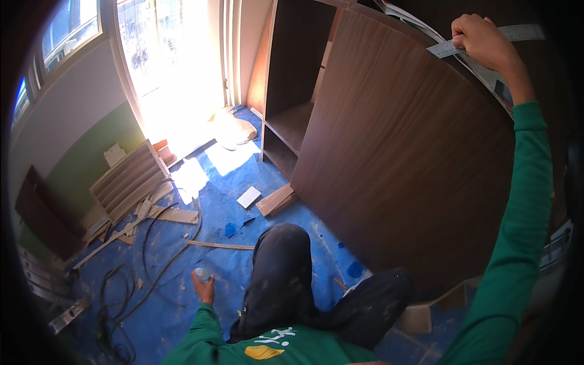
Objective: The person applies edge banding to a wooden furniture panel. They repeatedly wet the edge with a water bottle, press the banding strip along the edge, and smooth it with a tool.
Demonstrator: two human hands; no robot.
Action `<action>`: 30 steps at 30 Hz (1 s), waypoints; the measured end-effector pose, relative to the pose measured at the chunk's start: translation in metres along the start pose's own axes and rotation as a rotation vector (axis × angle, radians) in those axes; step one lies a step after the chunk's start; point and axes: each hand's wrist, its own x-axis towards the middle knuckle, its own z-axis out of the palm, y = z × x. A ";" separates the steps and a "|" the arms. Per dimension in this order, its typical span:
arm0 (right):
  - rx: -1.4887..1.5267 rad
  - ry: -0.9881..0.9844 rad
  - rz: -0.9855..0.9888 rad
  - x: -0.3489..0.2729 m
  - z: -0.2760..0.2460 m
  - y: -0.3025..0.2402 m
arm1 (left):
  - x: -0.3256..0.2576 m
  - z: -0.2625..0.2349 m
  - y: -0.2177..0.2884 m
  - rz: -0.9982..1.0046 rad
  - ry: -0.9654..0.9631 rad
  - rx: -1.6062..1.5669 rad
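Note:
My right hand [485,44] reaches up at the far right, its fingers closed round a metal ruler [522,32] over the top of a dark brown wooden cabinet. One end of the ruler sticks out past the edge of the cabinet's broad wood-grain panel [413,140]. Low on the left, my left hand [205,291] is wrapped round a small clear plastic bottle [201,274], seen from above above the blue floor sheet. Flat papers or a magazine [486,76] lie partly under my right wrist on the cabinet top.
Blue sheeting [222,210] covers the floor. Black cables [146,298] coil at left, near wood scraps [176,215] and a slatted panel [125,182]. A wood block [277,199] and white rectangular piece [249,197] lie by the cabinet. A metal level [69,315] sits lower left.

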 end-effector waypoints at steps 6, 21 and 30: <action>0.030 -0.152 0.070 -0.004 -0.009 -0.004 | -0.003 -0.006 -0.010 0.067 0.047 -0.002; -0.173 0.184 -0.041 -0.036 0.009 -0.020 | -0.075 0.037 0.480 0.827 -0.567 0.020; 0.157 0.006 0.145 -0.049 -0.010 -0.015 | -0.135 0.264 0.792 1.858 -0.168 -0.190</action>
